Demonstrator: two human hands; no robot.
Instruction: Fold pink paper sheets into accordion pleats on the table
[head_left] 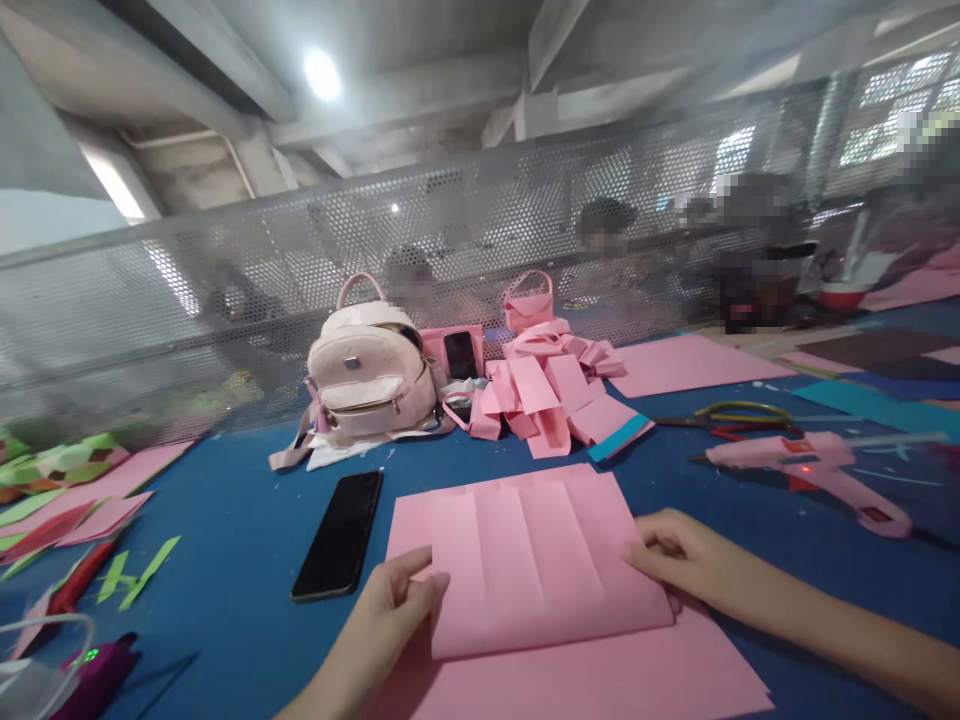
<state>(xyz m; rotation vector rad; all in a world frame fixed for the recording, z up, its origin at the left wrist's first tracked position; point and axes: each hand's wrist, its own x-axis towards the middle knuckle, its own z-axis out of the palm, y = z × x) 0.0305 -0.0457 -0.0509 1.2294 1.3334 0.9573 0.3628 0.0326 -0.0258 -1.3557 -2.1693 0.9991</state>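
A creased pink foam sheet [540, 570] lies in front of me, with several parallel fold lines across it. My left hand [397, 610] pinches its left edge between thumb and fingers. At the right edge, my right hand [675, 555] grips the same sheet, its thumb on top and its fingertips partly hidden behind. Beneath is a larger flat pink sheet [600, 680] that sticks out toward me and to the right. A black phone [337, 535] rests on the blue table just left of the sheets.
A pale pink backpack [375, 370] stands behind, beside a heap of pink pieces [547, 390] and a small pink bag [529, 305]. Right of the sheets lie a pink glue gun [817, 465] and scissors [735, 415]. A perforated metal screen [480, 220] crosses the back, with people beyond it.
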